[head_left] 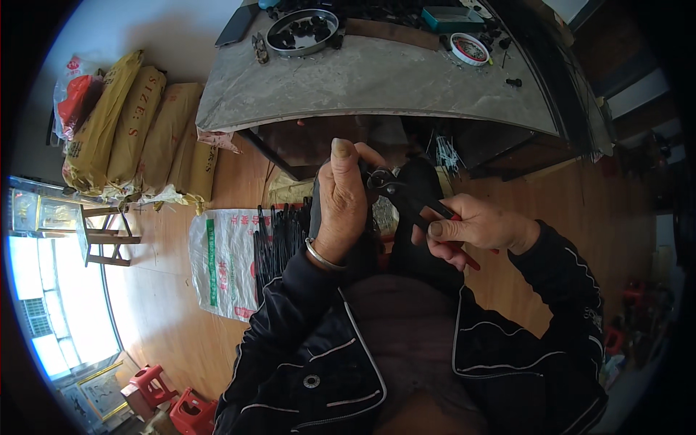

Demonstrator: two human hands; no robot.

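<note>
The left hand (342, 203) hides most of what it holds: only a dark, narrow piece shows past the fingers, and its kind cannot be determined. The head of the pliers (388, 185) meets that piece just beside the left thumb; the exact contact point is too small to resolve. The lower ends of the red-and-black handles are covered by the right hand (471, 228).

Hand pose: the left hand is raised, back toward the camera, thumb upright, fingers curled shut around the dark piece. One metal bracelet (322, 255) sits on the left wrist. The right hand comes in from the right, fingers wrapped and squeezing the plier handles, thumb laid along the top. Both forearms wear dark jacket sleeves with light piping.

Count of surrounding items:
- One grey table (362, 83) ahead of the hands, well apart from them.
- One round metal tray (279, 40) holding dark small parts; their number cannot be counted.
- One small white-rimmed round dish (469, 48) and one teal box (449, 16), the latter cut off at the top edge.
- Four tan sacks (138, 127) stacked at left on the wooden floor.
- One white woven bag (221, 261) lying under a bundle of black rods (279, 235); rod count not discernible.
- Two red plastic stools (170, 399) at lower left.
</note>
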